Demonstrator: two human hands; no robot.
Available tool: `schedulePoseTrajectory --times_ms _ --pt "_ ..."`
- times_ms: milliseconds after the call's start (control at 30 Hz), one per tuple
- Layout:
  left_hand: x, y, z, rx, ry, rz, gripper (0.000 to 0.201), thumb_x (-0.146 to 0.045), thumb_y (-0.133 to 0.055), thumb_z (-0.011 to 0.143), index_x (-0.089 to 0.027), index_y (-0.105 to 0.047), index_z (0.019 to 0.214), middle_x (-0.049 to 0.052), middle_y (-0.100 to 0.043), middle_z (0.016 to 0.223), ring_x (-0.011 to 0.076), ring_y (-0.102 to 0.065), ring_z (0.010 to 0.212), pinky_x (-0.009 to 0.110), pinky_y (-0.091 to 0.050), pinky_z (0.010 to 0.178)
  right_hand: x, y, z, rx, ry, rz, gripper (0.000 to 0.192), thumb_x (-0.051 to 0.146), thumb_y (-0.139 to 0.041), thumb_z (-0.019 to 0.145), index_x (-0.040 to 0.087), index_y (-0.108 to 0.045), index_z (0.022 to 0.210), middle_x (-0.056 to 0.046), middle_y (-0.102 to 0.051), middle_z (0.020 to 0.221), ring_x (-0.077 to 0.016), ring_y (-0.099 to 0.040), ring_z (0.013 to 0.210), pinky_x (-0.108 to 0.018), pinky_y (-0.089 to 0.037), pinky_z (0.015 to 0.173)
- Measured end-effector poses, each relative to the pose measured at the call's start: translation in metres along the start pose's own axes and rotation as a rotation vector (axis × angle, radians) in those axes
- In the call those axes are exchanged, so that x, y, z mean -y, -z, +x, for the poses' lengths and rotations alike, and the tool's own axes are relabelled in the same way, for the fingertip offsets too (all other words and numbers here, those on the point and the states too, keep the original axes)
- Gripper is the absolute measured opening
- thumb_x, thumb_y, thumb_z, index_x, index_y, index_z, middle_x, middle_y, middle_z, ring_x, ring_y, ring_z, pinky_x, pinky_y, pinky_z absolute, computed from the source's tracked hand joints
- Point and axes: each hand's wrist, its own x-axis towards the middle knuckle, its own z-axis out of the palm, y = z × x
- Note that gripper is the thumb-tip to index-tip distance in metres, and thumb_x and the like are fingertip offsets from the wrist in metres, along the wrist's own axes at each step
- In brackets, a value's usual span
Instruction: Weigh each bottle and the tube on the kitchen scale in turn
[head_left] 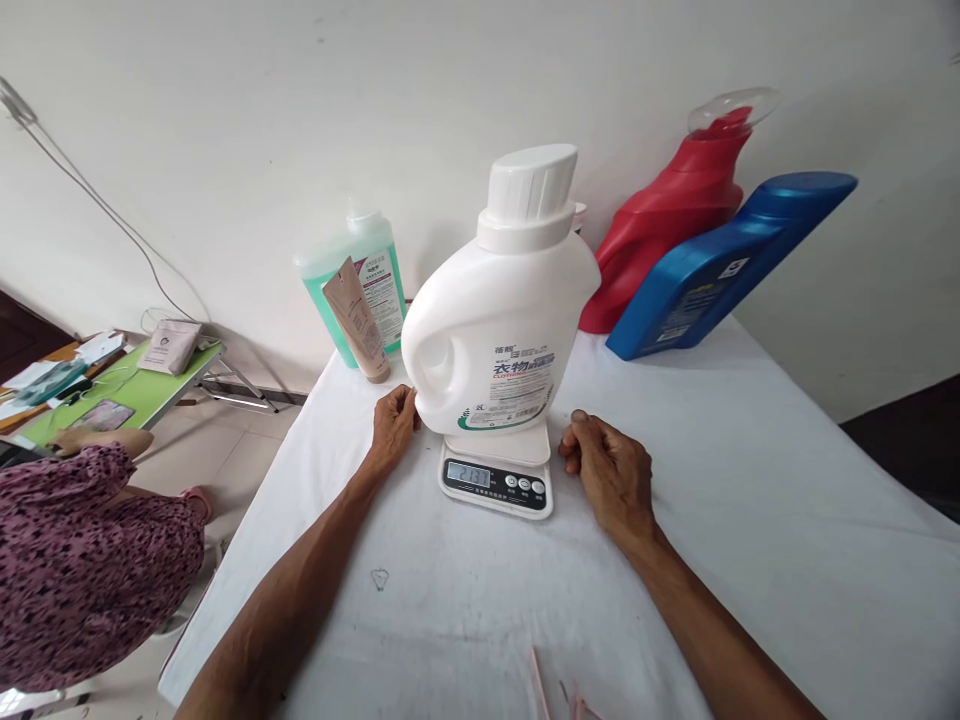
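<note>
A large white detergent bottle (499, 310) with a ribbed white cap stands upright on a small white digital kitchen scale (497, 476), whose display shows digits. My left hand (393, 425) rests on the cloth at the bottle's lower left, fingers curled, fingertips touching or nearly touching the bottle's base. My right hand (606, 468) rests on the cloth just right of the scale, fingers loosely curled and holding nothing.
The table (750, 520) has a white cloth. At the back lean a green liquid bottle (375, 285), a beige tube (357, 320), a red bottle (679, 205) and a blue bottle (720, 265). Another person in a floral sleeve (82, 560) sits left, by a green table (120, 385).
</note>
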Motion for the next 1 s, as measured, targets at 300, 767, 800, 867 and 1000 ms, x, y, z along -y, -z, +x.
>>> schedulePoseTrajectory --times_ms 300,767,800,867,1000 --pt "0.003 0.001 0.000 -0.021 -0.025 0.029 0.045 -0.052 -0.056 0.094 -0.020 -0.049 0.063 -0.004 -0.049 0.051 0.0105 -0.043 0.051 0.025 -0.033 0.054 0.005 -0.001 0.000 -0.006 0.001 0.025 0.054 0.065 -0.047 0.095 0.024 -0.055 0.061 0.000 -0.058 0.056 -0.0161 -0.053 0.049 -0.031 -0.043 0.057" --pt "0.001 0.002 -0.003 -0.053 0.004 -0.106 0.051 -0.062 -0.054 0.097 -0.019 -0.054 0.068 -0.001 -0.055 0.056 0.0128 -0.049 0.055 0.027 -0.042 0.060 0.010 0.002 0.000 -0.007 0.022 0.029 0.054 0.063 -0.045 0.096 0.025 -0.049 0.057 0.000 -0.055 0.052 -0.0163 -0.052 0.048 -0.030 -0.042 0.056" --pt "-0.002 0.003 -0.003 -0.061 0.022 -0.165 0.053 -0.065 -0.053 0.097 -0.019 -0.056 0.070 -0.001 -0.056 0.058 0.0135 -0.052 0.057 0.027 -0.044 0.061 0.009 0.002 0.000 -0.009 0.024 0.026 0.055 0.064 -0.045 0.096 0.025 -0.048 0.057 0.000 -0.055 0.051 -0.0165 -0.051 0.048 -0.031 -0.041 0.056" --pt "-0.014 0.005 -0.003 -0.096 0.029 -0.262 0.057 -0.071 -0.050 0.096 -0.018 -0.061 0.077 0.002 -0.062 0.067 0.0149 -0.057 0.062 0.028 -0.048 0.064 0.008 0.002 0.000 -0.012 0.025 0.029 0.059 0.067 -0.043 0.097 0.025 -0.046 0.056 0.000 -0.056 0.052 -0.0168 -0.051 0.048 -0.031 -0.041 0.056" --pt "-0.063 0.013 -0.001 -0.165 -0.156 -0.310 0.067 -0.079 -0.040 0.096 -0.019 -0.066 0.087 0.006 -0.068 0.084 0.0177 -0.064 0.076 0.030 -0.052 0.072 0.007 0.002 0.000 -0.009 -0.001 0.077 0.067 0.075 -0.038 0.099 0.025 -0.045 0.055 -0.001 -0.056 0.053 -0.0176 -0.052 0.049 -0.032 -0.041 0.058"
